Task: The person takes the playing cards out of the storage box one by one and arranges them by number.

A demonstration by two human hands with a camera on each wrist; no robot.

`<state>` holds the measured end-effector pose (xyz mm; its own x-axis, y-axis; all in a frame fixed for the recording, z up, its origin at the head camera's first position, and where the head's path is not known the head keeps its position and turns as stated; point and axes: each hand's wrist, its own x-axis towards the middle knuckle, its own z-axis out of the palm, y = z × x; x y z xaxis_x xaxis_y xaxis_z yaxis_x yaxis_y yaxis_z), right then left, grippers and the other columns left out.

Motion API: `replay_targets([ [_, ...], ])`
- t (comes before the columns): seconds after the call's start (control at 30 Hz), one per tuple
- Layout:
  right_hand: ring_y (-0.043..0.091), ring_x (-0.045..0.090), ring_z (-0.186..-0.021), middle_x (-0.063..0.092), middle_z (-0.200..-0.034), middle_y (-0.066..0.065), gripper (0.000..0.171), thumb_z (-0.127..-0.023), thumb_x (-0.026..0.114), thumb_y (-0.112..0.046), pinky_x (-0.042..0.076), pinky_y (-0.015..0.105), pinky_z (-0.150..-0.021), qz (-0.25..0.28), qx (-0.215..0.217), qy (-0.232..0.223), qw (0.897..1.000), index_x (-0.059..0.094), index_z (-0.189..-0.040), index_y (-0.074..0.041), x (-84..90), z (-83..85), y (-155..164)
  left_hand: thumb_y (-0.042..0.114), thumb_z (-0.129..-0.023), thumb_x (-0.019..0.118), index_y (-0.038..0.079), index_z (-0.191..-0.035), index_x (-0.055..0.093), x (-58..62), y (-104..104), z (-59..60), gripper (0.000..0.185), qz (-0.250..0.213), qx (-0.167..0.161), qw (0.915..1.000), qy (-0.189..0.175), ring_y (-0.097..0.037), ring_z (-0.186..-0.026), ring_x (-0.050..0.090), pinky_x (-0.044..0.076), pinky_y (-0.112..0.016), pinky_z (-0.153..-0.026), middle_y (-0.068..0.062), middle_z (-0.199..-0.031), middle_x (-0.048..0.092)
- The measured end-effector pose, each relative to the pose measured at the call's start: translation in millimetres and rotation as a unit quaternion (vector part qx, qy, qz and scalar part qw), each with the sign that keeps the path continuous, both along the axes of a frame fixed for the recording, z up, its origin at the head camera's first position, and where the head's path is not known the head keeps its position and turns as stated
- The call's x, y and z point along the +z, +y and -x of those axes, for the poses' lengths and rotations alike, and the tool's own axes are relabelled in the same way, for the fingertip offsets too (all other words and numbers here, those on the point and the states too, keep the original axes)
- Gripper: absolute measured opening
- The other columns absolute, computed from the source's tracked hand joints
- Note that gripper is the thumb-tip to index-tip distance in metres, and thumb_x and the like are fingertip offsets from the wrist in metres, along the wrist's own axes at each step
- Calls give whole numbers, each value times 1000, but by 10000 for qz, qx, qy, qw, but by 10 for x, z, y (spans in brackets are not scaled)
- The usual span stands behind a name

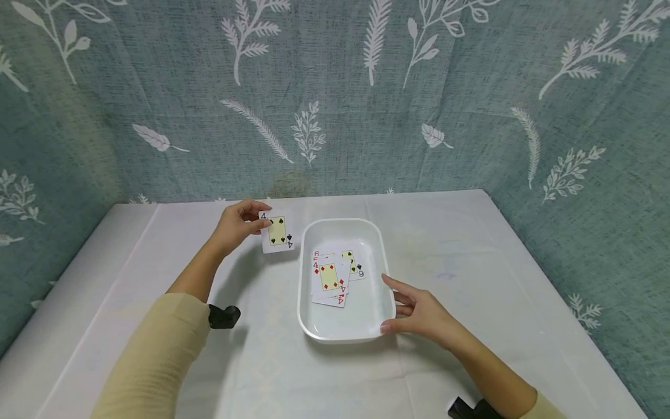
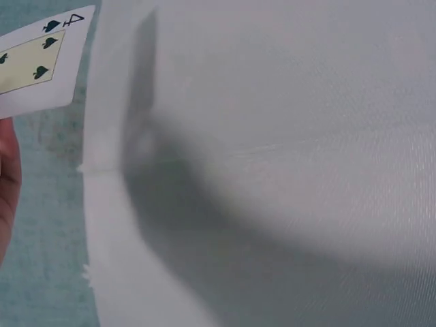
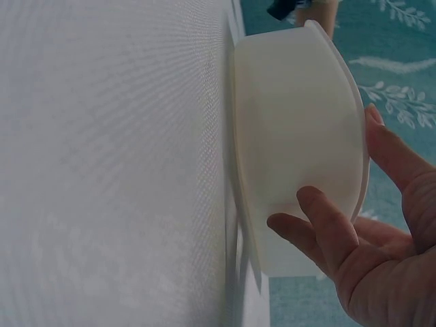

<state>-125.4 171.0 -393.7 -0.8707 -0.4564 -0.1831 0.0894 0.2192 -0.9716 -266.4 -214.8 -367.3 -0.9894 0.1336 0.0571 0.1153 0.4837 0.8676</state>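
Note:
In the head view my left hand (image 1: pixel 239 226) pinches a playing card, the four of spades (image 1: pixel 276 233), by its upper left edge. The card is held just left of a white plastic tray (image 1: pixel 309 323), face toward me. Only its corner shows in the left wrist view, above a sliver of fingers. My right hand (image 1: pixel 421 314) grips the tray's right side near the front corner, with fingertips at the rim and other fingers against the outer wall (image 3: pixel 300 122). Inside the tray several cards overlap, a four of diamonds (image 1: pixel 330 276) on top and a spades card (image 1: pixel 358 270) partly beneath.
The tray stands on a table with a white cloth (image 1: pixel 460 244). Behind and on both sides hangs a green-blue curtain (image 1: pixel 345 145) with white leaf prints. A black wrist device (image 1: pixel 224 317) sits at the left sleeve.

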Motion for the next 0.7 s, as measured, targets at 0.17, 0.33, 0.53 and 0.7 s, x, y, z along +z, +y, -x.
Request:
replay_targets([
  [0.17, 36, 56, -116, 45, -136, 29, 96, -70, 84, -11, 54, 33, -82, 17, -3, 19, 10000, 28, -148, -5, -3, 1, -1, 14, -89, 66, -1, -123, 58, -90, -29, 39, 38, 9, 42, 9997, -230, -12, -83, 57, 54, -37, -78, -8, -98, 58],
  [0.33, 37, 56, -116, 46, -136, 30, 96, -69, 84, -11, 54, 34, -82, 20, -5, 53, 10000, 29, -148, -4, -1, 1, -2, 10, -91, 63, 2, -125, 56, -166, 25, 60, 35, 658, 38, 9977, -170, -24, -97, 55, 51, -37, -79, -16, -111, 57],
  [0.53, 37, 56, -116, 46, -135, 30, 96, -69, 84, -11, 54, 33, -82, -8, -6, 75, 10000, 29, -148, -4, 8, 4, -8, 1, -87, 65, 0, -128, 51, -261, 135, 79, 44, 1808, 63, 9828, 359, -32, -98, 49, 43, -44, -80, -19, -112, 48],
  [0.7, 36, 57, -116, 45, -137, 29, 97, -70, 84, -12, 54, 33, -82, 19, 12, 19, 10000, 28, -148, -6, 6, -10, 4, -2, -85, 67, 0, -131, 47, -386, 180, 92, 50, 1701, 128, 9841, 499, -36, -106, 49, 45, -46, -85, -22, -119, 41],
])
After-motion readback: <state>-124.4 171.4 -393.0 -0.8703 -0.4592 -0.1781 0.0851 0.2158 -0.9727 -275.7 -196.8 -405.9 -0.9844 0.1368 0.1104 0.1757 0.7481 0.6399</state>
